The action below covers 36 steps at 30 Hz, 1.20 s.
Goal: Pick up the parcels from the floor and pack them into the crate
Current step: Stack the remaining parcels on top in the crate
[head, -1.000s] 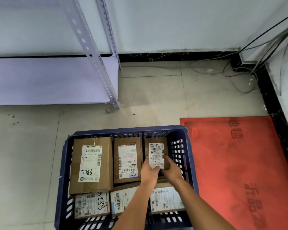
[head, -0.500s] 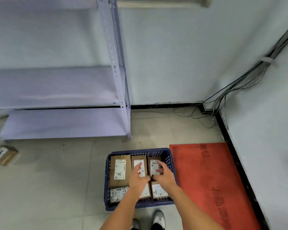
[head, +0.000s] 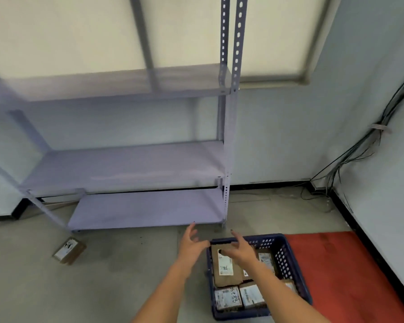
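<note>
A dark blue plastic crate (head: 287, 257) stands on the floor at lower right, filled with several brown cardboard parcels with white labels; the largest parcel (head: 225, 269) lies at its left. One more brown parcel (head: 68, 251) lies alone on the floor to the left, near the shelf foot. My left hand (head: 193, 244) hovers above the floor just left of the crate, fingers spread and holding nothing. Over the crate's far left corner, my right hand (head: 239, 250) is raised with fingers spread, also empty.
A pale metal shelving rack (head: 149, 169) with bare shelves stands against the wall beyond the crate. A red mat (head: 350, 276) lies right of the crate. Black cables (head: 350, 159) run down the right wall corner. Grey tiled floor spreads to the left.
Both hands let go of the small parcel, now in the crate, and lifted up and leftward. The camera rose and pulled back, bringing the rack and the lone floor parcel into view.
</note>
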Available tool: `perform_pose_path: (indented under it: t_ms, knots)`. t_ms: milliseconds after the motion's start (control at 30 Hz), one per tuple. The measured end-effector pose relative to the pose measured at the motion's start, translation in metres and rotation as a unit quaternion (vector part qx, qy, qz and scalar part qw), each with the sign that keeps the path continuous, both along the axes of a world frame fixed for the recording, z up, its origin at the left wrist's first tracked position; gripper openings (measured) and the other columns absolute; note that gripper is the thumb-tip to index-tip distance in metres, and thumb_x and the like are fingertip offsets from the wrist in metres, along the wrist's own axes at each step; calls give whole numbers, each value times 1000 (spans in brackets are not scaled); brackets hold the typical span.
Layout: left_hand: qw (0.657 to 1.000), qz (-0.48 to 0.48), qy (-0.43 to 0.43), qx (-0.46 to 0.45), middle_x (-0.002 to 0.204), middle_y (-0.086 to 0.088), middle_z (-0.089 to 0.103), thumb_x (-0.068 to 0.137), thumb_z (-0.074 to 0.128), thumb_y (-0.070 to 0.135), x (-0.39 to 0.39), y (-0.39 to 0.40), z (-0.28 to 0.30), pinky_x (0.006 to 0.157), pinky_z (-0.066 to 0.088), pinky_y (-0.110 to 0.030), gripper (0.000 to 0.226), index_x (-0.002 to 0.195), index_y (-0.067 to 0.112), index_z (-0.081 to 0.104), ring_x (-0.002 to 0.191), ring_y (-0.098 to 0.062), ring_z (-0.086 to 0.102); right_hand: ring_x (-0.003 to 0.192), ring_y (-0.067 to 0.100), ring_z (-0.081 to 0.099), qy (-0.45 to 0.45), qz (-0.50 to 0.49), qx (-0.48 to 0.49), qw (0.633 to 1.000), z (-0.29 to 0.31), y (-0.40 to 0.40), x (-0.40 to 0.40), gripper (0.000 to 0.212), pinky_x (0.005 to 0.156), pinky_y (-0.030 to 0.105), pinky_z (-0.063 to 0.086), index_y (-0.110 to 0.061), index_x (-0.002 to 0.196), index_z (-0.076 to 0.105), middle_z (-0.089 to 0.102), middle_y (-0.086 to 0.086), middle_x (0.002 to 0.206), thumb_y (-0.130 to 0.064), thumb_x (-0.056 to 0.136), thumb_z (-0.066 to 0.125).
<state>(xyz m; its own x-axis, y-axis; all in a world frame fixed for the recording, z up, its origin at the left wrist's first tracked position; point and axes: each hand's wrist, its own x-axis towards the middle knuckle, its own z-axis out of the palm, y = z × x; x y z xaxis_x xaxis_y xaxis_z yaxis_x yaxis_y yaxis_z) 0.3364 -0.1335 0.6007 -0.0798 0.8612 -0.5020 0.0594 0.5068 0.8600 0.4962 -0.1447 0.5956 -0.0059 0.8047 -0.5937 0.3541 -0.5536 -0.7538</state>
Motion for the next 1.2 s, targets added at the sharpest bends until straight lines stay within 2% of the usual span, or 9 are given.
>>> perform_pose_path:
  t_ms: [133,267,400,533,767,933,1000,1100,1200]
  knots:
    - [999,32,16,-4,142,-14,43,72,73,-5,-106,-27,7,101,43,-39,82,141,15,34,128,-30,45,134,28,40,11,23,-5,1000,10,-22,-99,83,96,26,39,-17,147,23,39,18,145,-14,80,71]
    - [998,53,22,-23,139,-18,44,71,72,-8,-177,-47,8,97,42,-37,81,141,11,35,124,-34,47,136,27,38,15,32,-3,999,17,-28,-171,87,109,36,38,-18,147,24,38,15,146,-18,77,75]
    - [996,84,25,-21,138,-19,45,71,71,-9,-243,-48,10,97,42,-39,79,140,10,36,124,-35,47,124,26,48,42,28,-17,999,23,-22,-241,86,96,33,45,-20,147,24,42,17,141,-16,77,75]
    - [993,114,31,3,133,-14,51,73,71,-5,-301,-36,14,95,45,-37,74,137,16,40,114,-25,52,106,20,49,65,24,-36,997,14,-3,-295,84,95,35,45,-24,146,27,44,15,138,-18,77,75]
    - [990,130,49,-1,132,-10,51,76,69,-3,-405,8,16,85,40,-30,71,137,18,40,109,-19,51,115,28,52,76,29,-59,995,-9,53,-384,83,102,43,45,-24,144,30,45,15,134,-19,75,76]
    - [989,134,51,-25,130,-9,49,76,67,-4,-484,32,13,88,42,-32,72,139,16,38,111,-19,49,106,23,51,60,84,-71,992,-11,87,-458,81,85,30,44,-20,144,29,44,17,135,-14,76,74]
    - [990,125,52,-38,130,-8,49,76,67,-4,-520,42,9,92,43,-33,72,139,15,38,111,-19,49,103,23,52,44,93,-73,992,-16,98,-493,80,80,28,43,-20,143,31,46,14,127,-14,76,74]
    - [990,121,49,-50,133,-12,51,70,73,1,-580,60,-8,93,44,-33,75,137,15,41,112,-21,51,100,23,53,27,99,-71,992,-23,116,-552,79,76,27,42,-19,142,34,45,9,115,-14,74,75]
    - [990,115,47,-68,133,-13,51,71,73,1,-645,83,-28,100,46,-42,73,136,16,43,119,-27,52,103,24,54,27,88,-64,994,-34,135,-615,81,76,26,45,-20,142,34,47,8,114,-17,74,76]
